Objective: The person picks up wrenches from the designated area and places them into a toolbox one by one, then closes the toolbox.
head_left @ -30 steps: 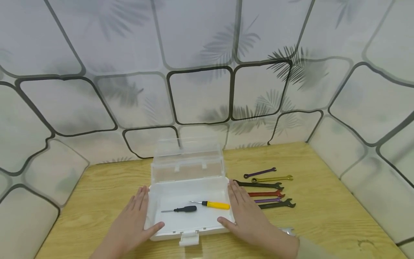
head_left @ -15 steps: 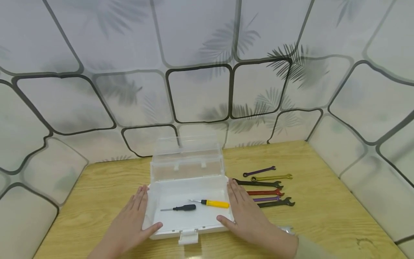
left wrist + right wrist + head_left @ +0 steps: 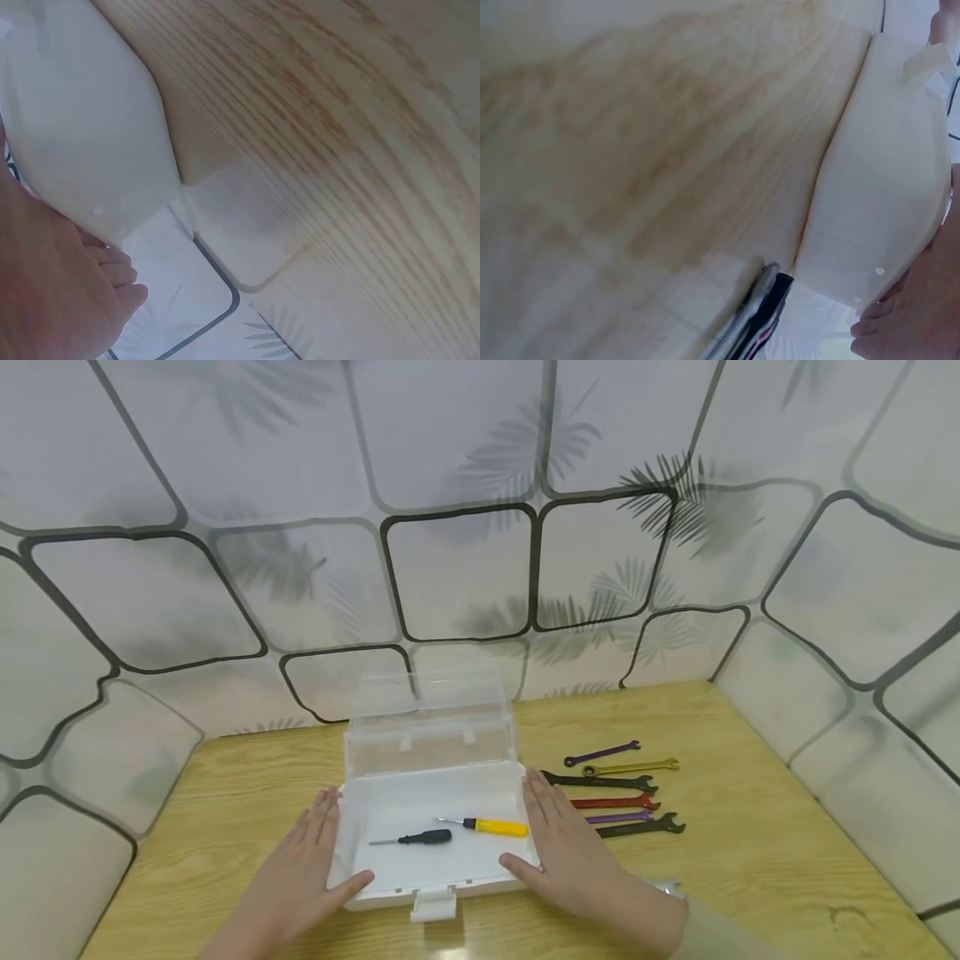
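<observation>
A white plastic toolbox (image 3: 412, 797) stands with its translucent lid (image 3: 431, 752) raised toward the wall. Inside lie a black-handled screwdriver (image 3: 427, 837) and a yellow-handled screwdriver (image 3: 498, 828), tips to the left. My left hand (image 3: 303, 860) rests along the box's left side, fingers straight and thumb over the front left corner. Opposite it, my right hand (image 3: 573, 856) lies flat against the right side, its thumb over the front right rim. Both wrist views show fingers at the far end of the box's outer wall (image 3: 90, 120). The front latch (image 3: 433, 905) hangs down.
Several wrenches lie right of the box, among them a purple wrench (image 3: 602, 753), a yellow wrench (image 3: 630, 767) and a red wrench (image 3: 615, 802). Part of a silver wrench (image 3: 666, 887) shows beside the right wrist. A patterned cloth wall (image 3: 461, 577) encloses the wooden table (image 3: 750, 827).
The head view has shifted slightly, so everything sits a little higher and further left. Both hands stay in place on the box, and the tools have not moved.
</observation>
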A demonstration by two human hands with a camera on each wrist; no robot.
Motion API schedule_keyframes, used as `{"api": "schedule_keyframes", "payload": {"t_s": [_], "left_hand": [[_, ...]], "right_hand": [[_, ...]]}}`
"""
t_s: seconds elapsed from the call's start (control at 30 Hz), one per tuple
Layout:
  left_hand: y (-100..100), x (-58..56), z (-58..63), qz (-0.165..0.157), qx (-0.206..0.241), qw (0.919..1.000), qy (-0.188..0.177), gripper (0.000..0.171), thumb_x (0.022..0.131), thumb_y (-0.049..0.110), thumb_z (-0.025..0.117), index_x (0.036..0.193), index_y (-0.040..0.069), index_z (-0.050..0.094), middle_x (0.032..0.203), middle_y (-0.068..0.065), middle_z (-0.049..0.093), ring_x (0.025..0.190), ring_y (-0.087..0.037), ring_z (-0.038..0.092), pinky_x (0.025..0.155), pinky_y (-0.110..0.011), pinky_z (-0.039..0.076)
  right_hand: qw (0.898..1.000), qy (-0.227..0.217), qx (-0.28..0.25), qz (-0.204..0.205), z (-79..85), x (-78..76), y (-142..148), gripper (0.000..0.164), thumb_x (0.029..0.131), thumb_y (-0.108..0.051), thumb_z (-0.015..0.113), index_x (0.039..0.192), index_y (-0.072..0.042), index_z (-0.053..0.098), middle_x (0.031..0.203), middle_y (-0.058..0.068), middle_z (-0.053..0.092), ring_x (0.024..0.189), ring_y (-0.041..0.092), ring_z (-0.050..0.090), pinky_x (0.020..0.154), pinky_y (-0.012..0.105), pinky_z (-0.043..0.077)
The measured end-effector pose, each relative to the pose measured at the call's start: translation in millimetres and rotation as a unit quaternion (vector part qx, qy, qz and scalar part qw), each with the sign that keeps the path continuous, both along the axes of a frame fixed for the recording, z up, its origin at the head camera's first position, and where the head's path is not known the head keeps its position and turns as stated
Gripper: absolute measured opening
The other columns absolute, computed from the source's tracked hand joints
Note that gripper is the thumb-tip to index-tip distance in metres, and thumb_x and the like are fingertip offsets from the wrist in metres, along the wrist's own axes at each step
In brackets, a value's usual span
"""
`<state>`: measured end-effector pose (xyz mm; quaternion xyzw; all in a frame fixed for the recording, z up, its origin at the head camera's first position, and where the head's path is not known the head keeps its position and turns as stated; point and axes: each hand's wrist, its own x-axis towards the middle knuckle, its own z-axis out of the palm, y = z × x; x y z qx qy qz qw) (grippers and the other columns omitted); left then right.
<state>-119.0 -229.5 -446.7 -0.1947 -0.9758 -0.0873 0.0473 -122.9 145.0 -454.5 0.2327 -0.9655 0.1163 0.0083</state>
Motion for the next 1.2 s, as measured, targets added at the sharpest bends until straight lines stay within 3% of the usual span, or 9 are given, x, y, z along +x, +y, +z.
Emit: {"api": "schedule_keyframes", "payload": {"t_s": [0.07,0.13,0.23,0.6,0.87,1.2], "left_hand": [[-0.5,0.1,-0.3,0.000,0.000,1.0000,0.003,0.108,0.096,0.066,0.065,0.158,-0.016,0.033,0.171,-0.029,0.027,0.158,-0.048,0.031,0.131,-0.023,-0.007],[-0.7,-0.6,-0.9,0.003,-0.001,1.0000,-0.002,0.108,0.096,0.067,0.065,0.159,-0.015,0.032,0.172,-0.029,0.027,0.158,-0.048,0.030,0.137,-0.041,0.010],[0.0,-2.0,-0.1,0.004,-0.012,0.9999,0.001,0.108,0.095,0.067,0.065,0.158,-0.015,0.034,0.171,-0.029,0.028,0.158,-0.047,0.032,0.127,-0.061,0.035],[2.0,-1.9,3.4,-0.004,-0.045,0.9987,0.022,0.108,0.095,0.068,0.064,0.157,-0.016,0.036,0.169,-0.030,0.033,0.156,-0.047,0.036,0.126,-0.059,0.039],[1.6,-0.1,1.7,-0.005,-0.047,0.9983,0.033,0.108,0.095,0.069,0.064,0.155,-0.016,0.038,0.168,-0.031,0.034,0.155,-0.047,0.039,0.126,-0.058,0.040],[0.3,-1.4,1.1,-0.006,-0.051,0.9982,0.032,0.109,0.094,0.069,0.065,0.157,-0.015,0.037,0.169,-0.030,0.033,0.156,-0.046,0.037,0.126,-0.058,0.039]], "right_hand": [[1.000,0.003,0.003,0.010,-0.1,-1.4,3.8,0.094,0.106,-0.059,0.051,0.166,0.007,0.021,0.177,0.024,0.011,0.166,0.039,0.015,0.135,0.053,0.021],[1.000,0.010,0.004,0.024,0.0,-3.2,8.8,0.092,0.107,-0.059,0.050,0.166,0.006,0.023,0.177,0.023,0.015,0.166,0.037,0.017,0.134,0.053,0.023],[0.998,0.037,0.006,0.043,0.9,-6.3,17.1,0.088,0.108,-0.055,0.052,0.165,0.005,0.026,0.176,0.022,0.021,0.164,0.036,0.023,0.133,0.054,0.028],[0.994,0.094,-0.031,0.041,9.7,-25.4,39.6,0.078,0.105,-0.044,0.064,0.163,0.000,0.038,0.171,0.016,0.038,0.157,0.034,0.041,0.127,0.054,0.039],[0.990,0.117,-0.075,0.015,13.2,-43.5,52.0,0.077,0.099,-0.033,0.076,0.162,-0.007,0.041,0.162,0.017,0.051,0.144,0.047,0.054,0.113,0.059,0.053],[0.983,0.140,-0.114,-0.018,11.8,-75.5,72.8,0.069,0.097,-0.022,0.078,0.155,0.000,0.049,0.150,0.023,0.060,0.135,0.046,0.060,0.110,0.062,0.053]]}}
